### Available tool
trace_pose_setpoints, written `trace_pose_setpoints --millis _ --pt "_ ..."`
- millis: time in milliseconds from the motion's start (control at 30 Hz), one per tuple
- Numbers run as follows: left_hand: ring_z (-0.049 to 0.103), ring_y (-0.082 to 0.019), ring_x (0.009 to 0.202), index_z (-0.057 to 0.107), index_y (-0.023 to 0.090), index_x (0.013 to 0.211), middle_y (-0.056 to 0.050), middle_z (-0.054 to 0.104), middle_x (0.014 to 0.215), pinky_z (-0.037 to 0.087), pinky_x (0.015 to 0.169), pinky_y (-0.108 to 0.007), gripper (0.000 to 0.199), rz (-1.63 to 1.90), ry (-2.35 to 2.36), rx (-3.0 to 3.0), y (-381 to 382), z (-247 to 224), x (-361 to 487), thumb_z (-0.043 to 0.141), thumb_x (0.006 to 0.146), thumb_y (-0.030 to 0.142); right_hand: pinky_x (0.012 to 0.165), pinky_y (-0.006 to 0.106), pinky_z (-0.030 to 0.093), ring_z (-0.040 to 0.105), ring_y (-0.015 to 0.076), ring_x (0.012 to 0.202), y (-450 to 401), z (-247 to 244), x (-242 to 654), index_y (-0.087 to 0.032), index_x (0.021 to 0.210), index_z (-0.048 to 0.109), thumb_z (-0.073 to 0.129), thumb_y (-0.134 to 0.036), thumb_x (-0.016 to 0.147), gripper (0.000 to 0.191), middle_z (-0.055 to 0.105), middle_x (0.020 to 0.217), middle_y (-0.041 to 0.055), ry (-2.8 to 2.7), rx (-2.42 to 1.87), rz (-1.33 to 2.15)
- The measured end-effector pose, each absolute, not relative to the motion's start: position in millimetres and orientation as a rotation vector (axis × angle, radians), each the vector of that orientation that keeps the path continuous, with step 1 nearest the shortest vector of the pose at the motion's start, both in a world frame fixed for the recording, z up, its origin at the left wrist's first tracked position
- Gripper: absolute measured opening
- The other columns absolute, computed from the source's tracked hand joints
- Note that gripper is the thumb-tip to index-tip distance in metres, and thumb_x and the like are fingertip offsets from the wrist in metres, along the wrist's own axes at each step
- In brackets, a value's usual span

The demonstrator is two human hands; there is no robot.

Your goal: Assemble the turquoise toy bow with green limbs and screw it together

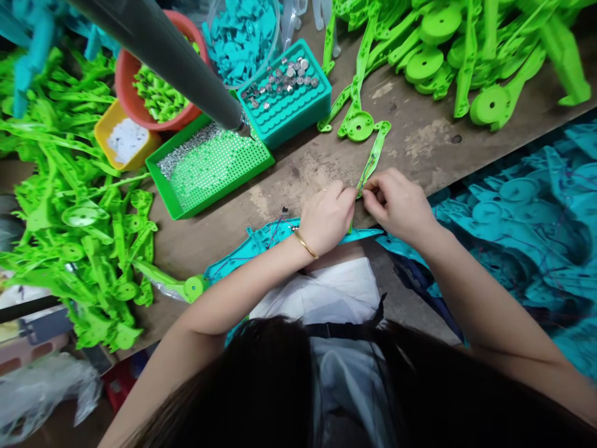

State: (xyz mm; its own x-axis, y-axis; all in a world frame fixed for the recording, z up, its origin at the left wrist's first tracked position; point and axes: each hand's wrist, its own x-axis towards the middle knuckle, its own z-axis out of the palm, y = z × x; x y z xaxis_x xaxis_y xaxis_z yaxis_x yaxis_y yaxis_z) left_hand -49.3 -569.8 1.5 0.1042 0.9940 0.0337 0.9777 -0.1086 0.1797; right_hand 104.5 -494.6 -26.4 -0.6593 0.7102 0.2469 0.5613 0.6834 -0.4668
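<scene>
A slim bright green plastic part [374,151] with thin coloured wires [370,167] along its channel slants up from between my hands. My left hand [329,214], with a gold bangle at the wrist, is closed around its lower end. From the other side, my right hand [396,202] pinches at the wires; its fingertips partly hide what they hold. Below my left hand, a long blue plastic shell [254,244] with wires in it lies along the table edge. Just above, a green part with a round hub [359,126] rests on the wooden table [298,168].
A green perforated basket [224,165] of small metal pieces stands beside a teal basket [284,93] of metal pieces. Behind are a red bowl [125,87] and a yellow tub [107,134]. A grey pole [177,62] crosses above. Green parts [88,218] and blue parts [527,211] are heaped at the sides.
</scene>
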Motion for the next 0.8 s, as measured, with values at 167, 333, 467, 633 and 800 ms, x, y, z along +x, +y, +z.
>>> trace_pose_setpoints --millis 167,333,467,633,800 --pt "0.059 -0.021 0.092 0.065 0.017 0.107 -0.008 0.065 0.098 0.045 0.073 -0.031 0.030 0.238 2.000 2.342 -570.4 -2.2 -50.3 0.037 0.100 0.024 0.064 0.031 0.040 0.054 0.0198 0.073 -494.2 -24.7 103.7 -0.018 0.088 0.056 0.046 -0.026 0.090 0.014 0.060 0.086 0.0091 -2.547 -0.998 0.447" --pt "0.058 -0.021 0.092 0.065 0.015 0.107 -0.008 0.067 0.100 0.046 0.080 -0.032 0.028 0.320 1.959 2.354 -570.6 -8.0 -53.3 0.039 0.098 0.021 0.065 0.032 0.040 0.057 0.0222 0.078 -491.1 -18.4 101.0 -0.016 0.091 0.059 0.045 -0.026 0.090 0.017 0.062 0.089 0.0109 -2.638 -0.998 0.410" --pt "0.058 -0.021 0.091 0.065 0.014 0.106 -0.008 0.067 0.099 0.047 0.081 -0.032 0.029 0.367 1.925 2.374 -570.6 -12.5 -55.1 0.037 0.098 0.019 0.064 0.032 0.038 0.058 0.0223 0.080 -496.5 -10.6 97.2 -0.015 0.093 0.063 0.040 -0.026 0.094 0.025 0.064 0.091 0.0115 -2.730 -1.022 0.299" --pt "0.058 -0.021 0.093 0.064 0.014 0.105 -0.010 0.066 0.103 0.047 0.079 -0.032 0.030 0.417 1.909 2.401 -573.0 -11.8 -54.0 0.035 0.097 0.017 0.065 0.034 0.037 0.056 0.0236 0.084 -517.8 -1.7 97.1 -0.010 0.109 0.064 0.033 -0.018 0.095 0.035 0.065 0.097 0.0150 -2.848 -0.995 0.154" --pt "0.056 -0.023 0.092 0.064 0.014 0.098 -0.011 0.064 0.100 0.047 0.076 -0.034 0.026 0.326 1.930 2.368 -573.7 -7.0 -50.4 0.040 0.095 0.023 0.072 0.037 0.044 0.058 0.0245 0.091 -515.2 -8.6 115.0 -0.011 0.123 0.061 0.039 -0.023 0.095 0.038 0.065 0.103 0.0147 -2.737 -0.891 0.380"
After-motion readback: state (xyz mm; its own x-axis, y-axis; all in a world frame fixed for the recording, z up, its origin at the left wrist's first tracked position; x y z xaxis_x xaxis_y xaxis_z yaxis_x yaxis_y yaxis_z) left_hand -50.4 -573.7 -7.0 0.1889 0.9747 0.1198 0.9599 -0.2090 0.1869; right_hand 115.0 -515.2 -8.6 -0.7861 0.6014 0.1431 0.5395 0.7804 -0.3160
